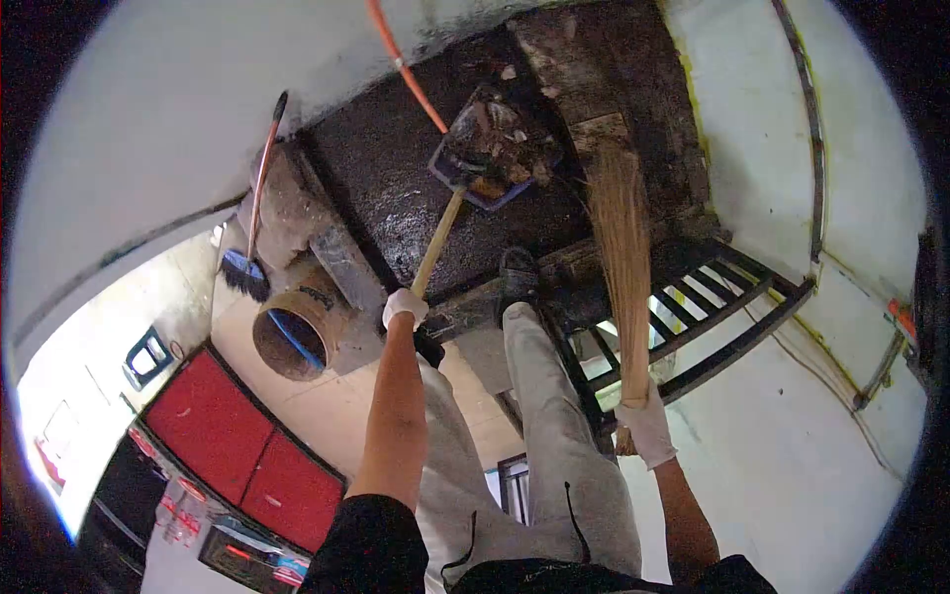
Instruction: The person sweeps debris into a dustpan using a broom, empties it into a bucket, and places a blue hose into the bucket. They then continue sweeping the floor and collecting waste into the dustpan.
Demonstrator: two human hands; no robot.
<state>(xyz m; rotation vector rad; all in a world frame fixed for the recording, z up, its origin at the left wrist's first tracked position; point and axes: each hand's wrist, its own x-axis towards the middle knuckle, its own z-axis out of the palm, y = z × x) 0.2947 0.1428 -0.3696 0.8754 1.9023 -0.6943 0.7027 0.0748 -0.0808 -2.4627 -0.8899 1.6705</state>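
Note:
My left hand [405,309], in a white glove, is closed round the pale wooden handle of a dustpan [495,202]. The pan rests on the dark, wet-looking floor and carries brown and grey debris [510,139]. In my right hand [648,428], also gloved in white, is the narrow end of a long straw broom [621,247]. Its bristles fan out to the right of the dustpan, near a flat board [600,130]. My shoe [518,275] stands at the edge of the dark floor, between the two tools.
A black slatted metal gate or rack [693,322] lies under the broom. An orange pole [401,64] reaches down towards the dustpan. On the left are a blue-headed brush [244,273] with a red handle, a round bucket-like container [332,307] and red panels [213,426].

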